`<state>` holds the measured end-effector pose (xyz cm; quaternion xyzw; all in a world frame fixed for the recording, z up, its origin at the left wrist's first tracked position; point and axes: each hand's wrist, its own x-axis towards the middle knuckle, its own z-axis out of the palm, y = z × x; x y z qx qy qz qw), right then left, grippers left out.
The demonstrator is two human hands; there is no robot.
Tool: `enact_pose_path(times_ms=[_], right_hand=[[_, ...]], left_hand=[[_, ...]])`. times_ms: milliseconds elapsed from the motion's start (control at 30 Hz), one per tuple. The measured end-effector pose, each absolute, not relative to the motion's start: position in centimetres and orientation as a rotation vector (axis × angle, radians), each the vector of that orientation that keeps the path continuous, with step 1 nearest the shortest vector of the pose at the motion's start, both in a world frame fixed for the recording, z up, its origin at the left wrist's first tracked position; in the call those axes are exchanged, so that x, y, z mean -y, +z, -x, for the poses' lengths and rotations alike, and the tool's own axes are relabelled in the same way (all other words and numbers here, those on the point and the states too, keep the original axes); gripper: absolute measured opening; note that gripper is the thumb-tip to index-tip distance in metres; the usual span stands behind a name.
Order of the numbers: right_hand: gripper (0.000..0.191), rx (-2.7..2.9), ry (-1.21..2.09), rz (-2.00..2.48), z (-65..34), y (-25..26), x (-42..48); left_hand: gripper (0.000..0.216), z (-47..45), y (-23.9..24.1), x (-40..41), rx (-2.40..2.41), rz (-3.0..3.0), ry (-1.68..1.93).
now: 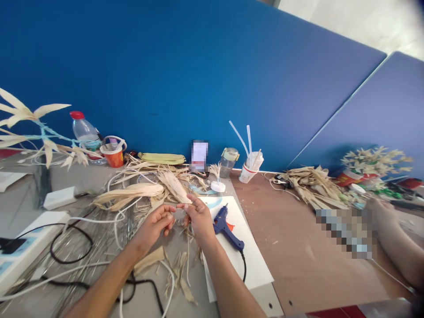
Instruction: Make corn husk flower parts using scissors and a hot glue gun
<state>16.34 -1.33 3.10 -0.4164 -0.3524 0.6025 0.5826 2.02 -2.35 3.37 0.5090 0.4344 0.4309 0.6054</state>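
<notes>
At far left, a branch of pale husk flowers [42, 126] with blue-wrapped stems leans over your desk [265, 225], in front of a red-capped plastic bottle [84, 130]. Nearer you, a white power strip [28, 247] lies at the edge of view, with cables and thin wires spread beside it. An orange-red cup [114, 157] stands toward the blue partition [165, 75].

Dried corn husks [132, 194] lie heaped at center, just beyond your hands, with loose scraps nearer you. Your left hand [155, 225] is raised with its fingers curled, the thumb close to the index finger. Your right hand [200, 218] meets it there, fingers bent, the fingertips of the two hands close together. Whether either set of fingers is clamped on something thin cannot be told.

Just right of your right hand, a blue glue gun [225, 227] rests on white paper [253, 260], its black cord trailing toward you. Behind it are a white lid [217, 187], a clear jar [227, 167] and a white paper cup [247, 173] holding two translucent sticks.

At far right, a second husk pile [313, 183] lies near a co-worker's hand [384, 218], with husk flowers in red cups beyond.
</notes>
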Motion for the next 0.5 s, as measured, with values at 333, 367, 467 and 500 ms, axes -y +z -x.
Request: enact_pose_path(times_ms=[333, 367, 467, 500], right_hand=[[0.068, 0.902, 1.374, 1.029, -16.2, 3.8, 1.9], [0.068, 0.903, 1.391, 1.019, -16.2, 3.8, 1.9], [0.067, 0.893, 1.444, 0.977, -16.1, 3.6, 1.9], [0.067, 0.89, 1.46, 0.96, -16.1, 3.5, 1.8]], left_hand=[[0.038, -2.2, 2.7, 2.4, -0.965, -1.214, 0.914], [0.038, -2.2, 2.6, 2.4, -0.958, -1.2, 0.913], [0.037, -2.2, 2.3, 2.2, -0.942, -1.149, 0.916], [0.037, -2.1, 2.2, 2.2, -0.943, -1.135, 0.918]])
